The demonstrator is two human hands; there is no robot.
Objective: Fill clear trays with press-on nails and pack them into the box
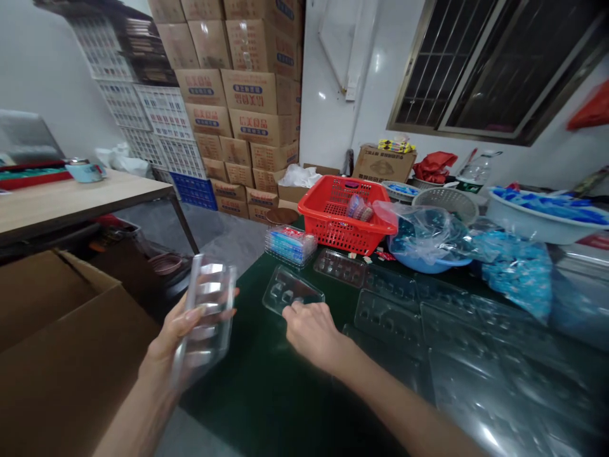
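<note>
Two clear blister trays are engaged, one per hand, and the hands are held apart. The left hand (183, 333) is clamped around the long edge of a thin, rigid tray (205, 311), which is tilted nearly upright; its moulded recesses catch the light. The right hand (311, 333) is closed on the near edge of a second tray (291, 292), which lies flat on a smooth, dark green mat (266, 387). Further formed trays (387, 320) are laid overlapping to the right of the right hand. Beyond that hand, a short stack of trays (290, 246) with blue and red contents and a red mesh basket (333, 216) are placed. Crinkled clear film (423, 222) is bunched over a blue bowl (428, 265), farther to the right. A white basin (533, 222) heaped with blue pieces is set beyond the film. A corrugated carton (61, 343) is positioned just left of the left hand.
</note>
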